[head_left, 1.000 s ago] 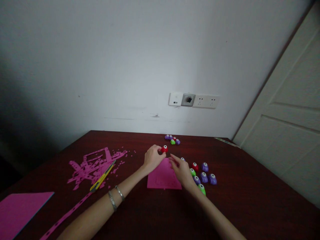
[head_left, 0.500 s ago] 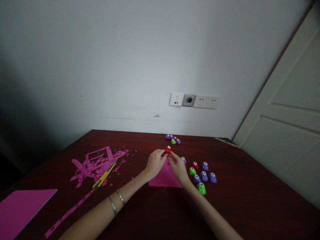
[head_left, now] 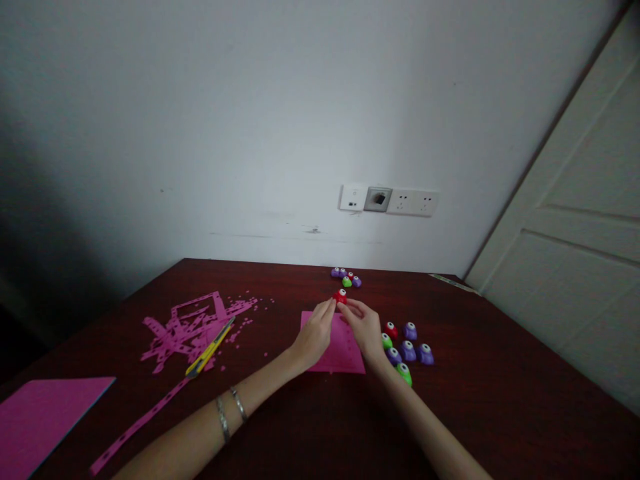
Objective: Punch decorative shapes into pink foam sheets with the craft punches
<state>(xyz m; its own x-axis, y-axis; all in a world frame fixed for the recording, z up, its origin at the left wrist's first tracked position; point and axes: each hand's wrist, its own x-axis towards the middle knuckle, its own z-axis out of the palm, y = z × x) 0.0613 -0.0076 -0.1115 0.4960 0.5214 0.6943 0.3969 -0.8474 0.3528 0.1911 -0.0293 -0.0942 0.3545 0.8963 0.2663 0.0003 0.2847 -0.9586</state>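
Note:
A small red paper punch (head_left: 341, 297) with a white eye-like top sits at the far edge of a pink sheet of paper (head_left: 333, 363). My left hand (head_left: 314, 337) reaches over the sheet, its closed fingertips against the punch's left side. From the right, my right hand (head_left: 365, 328) grips the same punch between thumb and fingers. Faint marks run down the sheet's right part. Whether the paper lies inside the punch's slot is hidden by my fingers. Beside my right hand stand more punches, among them a red one (head_left: 391, 330) and a green one (head_left: 403, 375).
Left lie pink paper scraps (head_left: 187, 333) with punched bits around them, and a yellow utility knife (head_left: 210, 350). A larger pink sheet (head_left: 50, 417) is at the front left. Several punches (head_left: 347, 281) stand near the wall. Wall sockets (head_left: 411, 202) are above the table (head_left: 310, 433).
The red punch has shifted slightly right along the far edge. My left hand has turned, its fingers straighter, and my right hand has moved slightly right, covering some punches.

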